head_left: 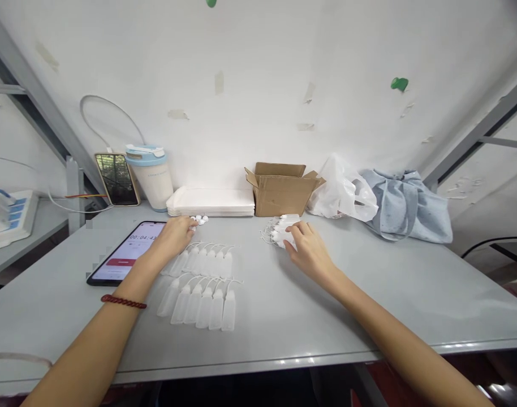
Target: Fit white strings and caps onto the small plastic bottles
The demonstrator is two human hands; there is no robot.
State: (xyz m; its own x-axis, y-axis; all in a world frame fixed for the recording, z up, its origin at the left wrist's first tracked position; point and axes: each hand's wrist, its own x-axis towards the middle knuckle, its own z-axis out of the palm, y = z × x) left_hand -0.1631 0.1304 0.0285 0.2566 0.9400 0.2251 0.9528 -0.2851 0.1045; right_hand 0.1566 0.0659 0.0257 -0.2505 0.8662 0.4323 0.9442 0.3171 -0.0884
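Observation:
My left hand (177, 233) is at a small cluster of white caps (202, 219), its fingers drawn together at the edge of the cluster. What lies between those fingertips is hidden. My right hand (307, 246) reaches over a pile of small white pieces with thin strings (279, 230). Its thumb and forefinger are apart, and the fingertips touch or hover over the pile. Small translucent bottles with thin white strings lie in two rows between my arms: a back row (210, 262) and a front row (204, 305).
A phone running a timer (131, 249) lies beside my left forearm. Along the wall stand another phone (117, 180), a tumbler (150, 178), a stack of white trays (211, 202), an open cardboard box (279, 195), a plastic bag (341, 189) and a blue cloth bag (405, 203).

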